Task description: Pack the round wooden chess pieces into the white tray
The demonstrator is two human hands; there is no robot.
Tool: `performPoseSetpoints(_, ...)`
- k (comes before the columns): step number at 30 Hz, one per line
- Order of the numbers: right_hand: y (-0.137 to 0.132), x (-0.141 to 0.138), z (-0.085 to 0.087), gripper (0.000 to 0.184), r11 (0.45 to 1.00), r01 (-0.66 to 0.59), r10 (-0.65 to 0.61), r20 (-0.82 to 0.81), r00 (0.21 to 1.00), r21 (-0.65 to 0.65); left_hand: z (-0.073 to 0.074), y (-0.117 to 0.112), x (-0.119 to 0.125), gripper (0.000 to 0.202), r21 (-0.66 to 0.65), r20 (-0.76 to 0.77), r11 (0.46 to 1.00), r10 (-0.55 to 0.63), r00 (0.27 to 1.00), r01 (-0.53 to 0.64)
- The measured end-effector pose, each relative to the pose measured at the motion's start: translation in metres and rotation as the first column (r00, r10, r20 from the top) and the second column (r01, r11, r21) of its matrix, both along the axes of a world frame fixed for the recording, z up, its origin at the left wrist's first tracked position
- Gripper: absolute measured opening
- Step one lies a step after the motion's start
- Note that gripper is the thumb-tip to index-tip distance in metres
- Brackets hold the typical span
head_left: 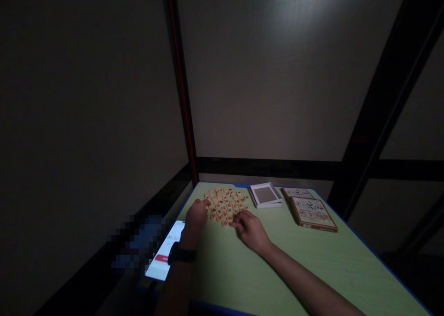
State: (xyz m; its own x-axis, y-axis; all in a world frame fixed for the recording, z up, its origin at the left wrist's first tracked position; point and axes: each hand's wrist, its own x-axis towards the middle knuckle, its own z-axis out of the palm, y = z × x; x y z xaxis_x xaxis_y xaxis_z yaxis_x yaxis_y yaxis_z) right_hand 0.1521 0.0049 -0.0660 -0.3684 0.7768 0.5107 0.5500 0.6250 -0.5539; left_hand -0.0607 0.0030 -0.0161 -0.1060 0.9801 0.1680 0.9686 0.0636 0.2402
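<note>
Several small pale wooden game pieces (227,202) with red and black marks lie spread in a patch at the far left of a green table (263,269). My left hand (196,218), with a dark watch on the wrist, rests at the patch's left edge, fingers curled onto the pieces. My right hand (250,229) lies at the patch's near right edge, fingers bent and touching the nearest pieces. What, if anything, either hand pinches is too small to make out.
A white shallow box tray (265,195) sits beyond the pieces. Right of it lies a brown printed box lid (313,213) with a second one (297,192) behind. A lit phone (165,252) lies at the table's left edge. Dark bed-frame posts and walls surround the table.
</note>
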Motion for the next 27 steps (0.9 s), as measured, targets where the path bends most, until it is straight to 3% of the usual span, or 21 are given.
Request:
performPoseSetpoints(3, -0.003, 0.001, 0.003, 0.011, 0.999, 0.037, -0.037, 0.052, 0.998, 0.001, 0.009, 0.009, 0.002, 0.044, -0.066, -0.166, 0.996, -0.071, 0.984, 0.061)
performPoseSetpoints(8, -0.003, 0.001, 0.001, 0.009, 0.998, 0.065, -0.066, 0.133, 0.989, 0.009, 0.011, 0.022, 0.002, 0.033, -0.129, -0.273, 0.979, -0.188, 0.944, 0.158)
performPoseSetpoints(16, -0.002, 0.001, 0.001, 0.008, 0.998, 0.067, -0.067, 0.155, 0.986, 0.001, 0.000, 0.028, -0.005, 0.031, -0.108, -0.203, 0.975, -0.214, 0.955, 0.196)
performPoseSetpoints(20, -0.002, 0.001, 0.002, 0.009, 0.998, 0.065, -0.064, 0.169, 0.984, 0.002, 0.002, 0.036, -0.006, 0.021, -0.107, -0.082, 0.979, -0.180, 0.980, 0.171)
performPoseSetpoints(27, -0.002, 0.002, 0.002, 0.009, 0.997, 0.078, -0.076, 0.175, 0.982, -0.005, -0.001, 0.047, -0.004, 0.019, -0.083, -0.023, 0.989, -0.122, 0.992, 0.120)
